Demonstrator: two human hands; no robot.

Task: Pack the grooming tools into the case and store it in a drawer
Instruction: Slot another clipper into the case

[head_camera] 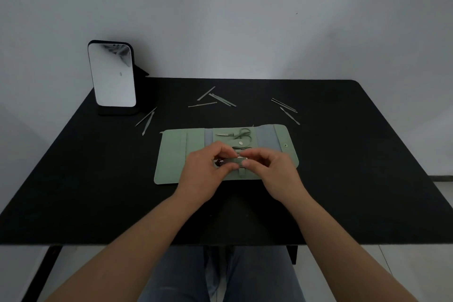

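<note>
Both my hands meet over the middle of the open case [171,154], which lies flat near the centre of the table [367,154]. My left hand [203,171] pinches a small clipper [229,161] by its body, and my right hand [272,171] pinches its other end beside the strap [242,171] that should hold it. I judge the clipper light, stiff and slick, so a fingertip pinch on its flat sides suits it; the case looks soft and floppy and will want lifting by both ends once folded. Scissors [241,133] already sit in the upper loop. The thin tools lie loose: a pair [147,119] near the mirror [112,76], a cluster [215,99] behind the case, more [285,106] to the right. They look thin and hard to pick off the flat top. All sit well inside the table edges, with bare table on either side of the case.
</note>
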